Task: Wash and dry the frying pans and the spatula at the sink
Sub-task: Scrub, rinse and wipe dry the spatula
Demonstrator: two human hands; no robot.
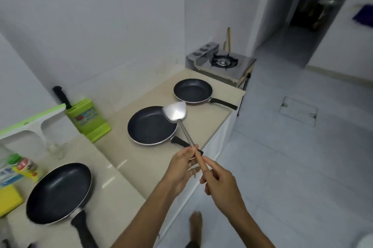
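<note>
Three black frying pans lie on the beige counter: a near pan at lower left, a middle pan, and a far pan by the stove. A metal spatula with a wooden handle is held in the air over the middle pan's right rim. My right hand grips the wooden handle low down. My left hand pinches the handle higher up, where wood meets metal.
A green knife block with a black-handled knife stands at the back wall. A yellow sponge, a green-capped bottle and a glass sit at left. A gas stove is beyond the far pan. Tiled floor lies to the right.
</note>
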